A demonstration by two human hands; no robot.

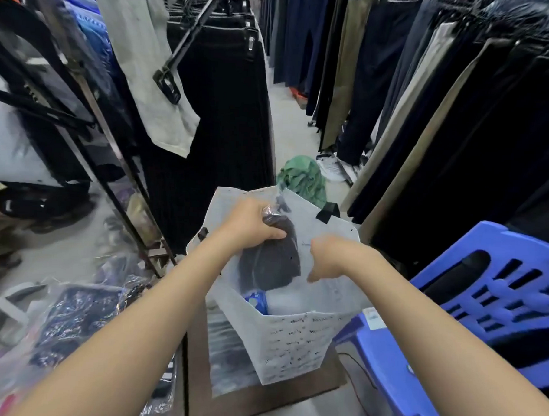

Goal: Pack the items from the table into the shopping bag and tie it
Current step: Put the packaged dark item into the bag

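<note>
Shop aisle [283, 120]: we're bagging a dark plastic-wrapped garment [274, 261].
Left hand [250, 225] gripping it; right hand [330, 257] pinching white printed bag [292, 344] open.

White shopping bag [295, 344] bears dark scribbled lettering and black handles; the wrapped garment [272, 261] is black; the plastic chair [499, 299] blue.

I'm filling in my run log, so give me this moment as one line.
phase: packing | left hand: grips wrapped dark garment, partly in shopping bag | right hand: holds bag rim | bag: untied, blue-labelled pack inside
</note>
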